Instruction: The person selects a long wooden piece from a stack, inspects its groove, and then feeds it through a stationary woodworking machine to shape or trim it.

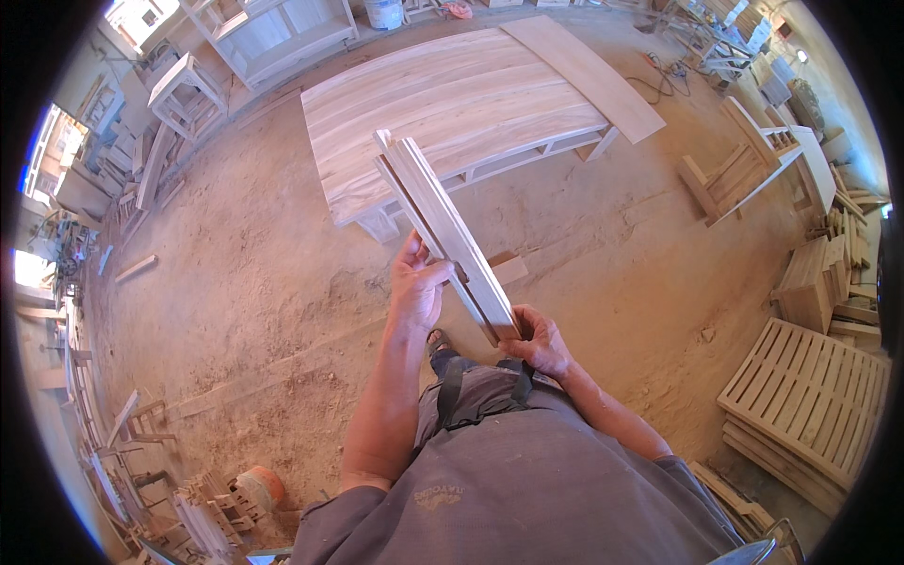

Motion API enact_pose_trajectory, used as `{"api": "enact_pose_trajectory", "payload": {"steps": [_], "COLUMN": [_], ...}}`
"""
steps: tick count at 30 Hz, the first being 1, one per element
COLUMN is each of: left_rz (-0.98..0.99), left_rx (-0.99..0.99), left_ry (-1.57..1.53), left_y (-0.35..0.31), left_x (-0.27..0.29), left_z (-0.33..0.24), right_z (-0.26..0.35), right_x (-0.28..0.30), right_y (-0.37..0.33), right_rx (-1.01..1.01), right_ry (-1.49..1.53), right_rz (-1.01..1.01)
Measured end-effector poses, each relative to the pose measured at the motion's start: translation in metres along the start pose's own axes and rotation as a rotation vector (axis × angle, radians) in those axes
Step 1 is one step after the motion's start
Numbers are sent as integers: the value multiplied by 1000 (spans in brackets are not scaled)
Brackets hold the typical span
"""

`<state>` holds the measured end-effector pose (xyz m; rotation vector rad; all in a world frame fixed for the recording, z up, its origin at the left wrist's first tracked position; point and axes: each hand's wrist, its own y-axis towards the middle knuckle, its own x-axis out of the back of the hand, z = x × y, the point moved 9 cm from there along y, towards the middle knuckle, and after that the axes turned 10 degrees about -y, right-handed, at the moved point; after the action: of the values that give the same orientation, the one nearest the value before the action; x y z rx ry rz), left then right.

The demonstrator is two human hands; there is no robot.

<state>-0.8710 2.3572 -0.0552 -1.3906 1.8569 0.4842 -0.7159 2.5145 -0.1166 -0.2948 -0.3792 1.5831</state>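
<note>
Tilted up and away in front of me is a bundle of pale wooden strips (443,219), long and narrow, with a dark gap running along their length. My left hand (419,287) grips the bundle along its left side, the thumb laid over the wood. Around the near lower end, my right hand (539,345) is closed, its fingers partly hidden by the wood. Beyond the strips stands a low, broad wooden table (414,104) with a planked top, which the bundle's far end overlaps in view.
A flat board (584,75) lies across the table's right end. Stacked slatted panels (800,395) stand at the right, near a wooden chair frame (744,169). An orange bucket (260,488) sits at the lower left. A small stool frame (188,94) stands at the far left.
</note>
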Motion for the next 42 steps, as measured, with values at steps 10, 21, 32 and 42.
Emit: {"api": "enact_pose_trajectory", "payload": {"steps": [10, 21, 32, 42], "left_rz": [14, 33, 38, 47], "left_rx": [9, 21, 19, 16], "left_ry": [-8, 2, -4, 3], "left_y": [-2, -2, -3, -6], "left_x": [-3, -2, -2, -11], "left_z": [-1, 2, 3, -1], "right_z": [-3, -5, 0, -8], "right_x": [-1, -1, -2, 0], "right_y": [0, -3, -7, -3], "right_rx": [39, 18, 13, 36], "right_ry": [34, 24, -10, -21], "right_rz": [-5, -16, -24, -25]}}
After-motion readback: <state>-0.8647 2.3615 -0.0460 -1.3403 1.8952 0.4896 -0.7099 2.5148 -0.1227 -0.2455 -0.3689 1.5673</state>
